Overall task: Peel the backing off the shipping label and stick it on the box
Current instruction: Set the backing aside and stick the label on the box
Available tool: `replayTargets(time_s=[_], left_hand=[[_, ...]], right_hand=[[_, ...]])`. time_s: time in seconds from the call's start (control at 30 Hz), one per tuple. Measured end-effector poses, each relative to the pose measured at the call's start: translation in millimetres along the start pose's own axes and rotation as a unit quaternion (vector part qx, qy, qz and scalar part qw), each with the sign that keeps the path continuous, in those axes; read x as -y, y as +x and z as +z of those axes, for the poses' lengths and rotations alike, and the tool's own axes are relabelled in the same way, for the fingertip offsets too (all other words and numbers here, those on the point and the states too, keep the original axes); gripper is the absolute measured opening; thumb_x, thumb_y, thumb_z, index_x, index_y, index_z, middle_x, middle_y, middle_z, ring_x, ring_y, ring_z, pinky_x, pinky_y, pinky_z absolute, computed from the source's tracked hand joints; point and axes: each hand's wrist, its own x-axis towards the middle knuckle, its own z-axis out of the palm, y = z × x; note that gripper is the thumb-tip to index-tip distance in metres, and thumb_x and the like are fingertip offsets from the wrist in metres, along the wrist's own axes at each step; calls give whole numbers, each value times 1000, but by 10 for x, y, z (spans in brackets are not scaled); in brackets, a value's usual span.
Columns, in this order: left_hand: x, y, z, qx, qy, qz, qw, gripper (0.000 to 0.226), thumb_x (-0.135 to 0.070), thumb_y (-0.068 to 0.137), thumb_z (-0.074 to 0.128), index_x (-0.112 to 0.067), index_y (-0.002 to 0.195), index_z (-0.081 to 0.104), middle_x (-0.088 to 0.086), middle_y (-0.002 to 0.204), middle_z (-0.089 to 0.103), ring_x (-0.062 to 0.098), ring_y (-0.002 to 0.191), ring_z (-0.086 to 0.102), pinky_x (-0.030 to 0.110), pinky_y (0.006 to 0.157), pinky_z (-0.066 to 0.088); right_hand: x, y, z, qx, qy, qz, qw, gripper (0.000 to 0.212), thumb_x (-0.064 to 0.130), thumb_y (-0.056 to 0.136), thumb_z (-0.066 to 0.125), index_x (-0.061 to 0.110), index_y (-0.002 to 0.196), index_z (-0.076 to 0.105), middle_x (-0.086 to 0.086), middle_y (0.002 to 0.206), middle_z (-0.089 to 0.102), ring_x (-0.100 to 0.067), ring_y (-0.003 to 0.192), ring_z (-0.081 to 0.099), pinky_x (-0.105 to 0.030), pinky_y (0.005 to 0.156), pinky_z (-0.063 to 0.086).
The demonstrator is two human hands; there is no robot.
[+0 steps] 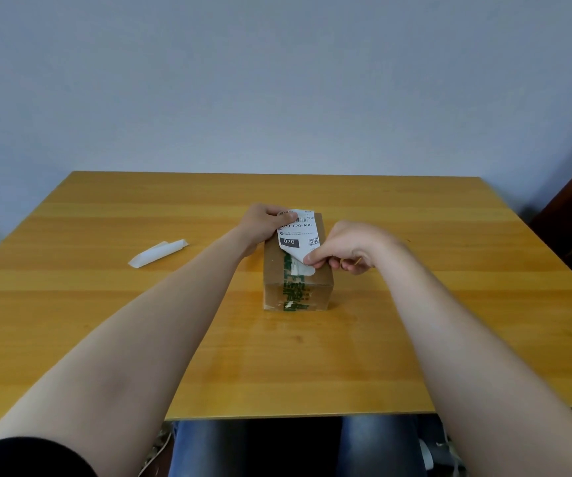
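We see the shipping label [297, 232], white with a barcode, a QR code and a dark "070" block, spread over the far part of the top of the cardboard box [314, 287]. Its near edge curls up off the cardboard, showing a blank underside. The left hand [260, 224] grips the label's far left corner, fingers curled over the edge. The right hand [346, 249] pinches the lifted near edge between thumb and forefinger, the other fingers tucked in. Green-printed tape [293, 294] runs along the box top and down its near face. The box stands near the middle of the wooden table [105, 311], and a folded white paper strip [157, 253] lies well apart to its left.
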Motion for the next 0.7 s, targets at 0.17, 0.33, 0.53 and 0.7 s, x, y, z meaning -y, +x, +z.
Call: replayTargets(time_s=[0.17,0.33,0.53,0.7], left_hand=[[20,25,0,-4,-5,-7,1000,27,-21,96,75,-5,117,78,3,93,78,7,73,72,15,60,56],[40,58,25,-10,-9,-6,1000,27,-22,95,77,-6,116,79,6,96,79,16,82,73,20,67,59],[38,41,20,-10,-5,-8,1000,26,-22,96,76,-6,116,78,1,90,78,5,69,72,16,57,55],[53,41,10,-7,5,-7,1000,25,-22,97,75,-7,117,77,-1,89,77,-1,62,71,13,54,52]], right_hand=[[2,3,12,-2,-9,-4,1000,21,36,84,88,19,74,80,5,53,54,-13,47,42,-18,44,39],[17,3,16,0,-14,-7,1000,20,36,83,88,18,79,81,4,54,54,-14,50,43,-20,46,40],[47,-6,0,9,-50,-16,999,23,43,82,88,21,83,81,5,56,55,-15,57,47,-26,55,39],[63,-11,-7,9,-75,-15,997,26,48,82,87,25,76,77,6,59,54,-15,57,48,-27,57,36]])
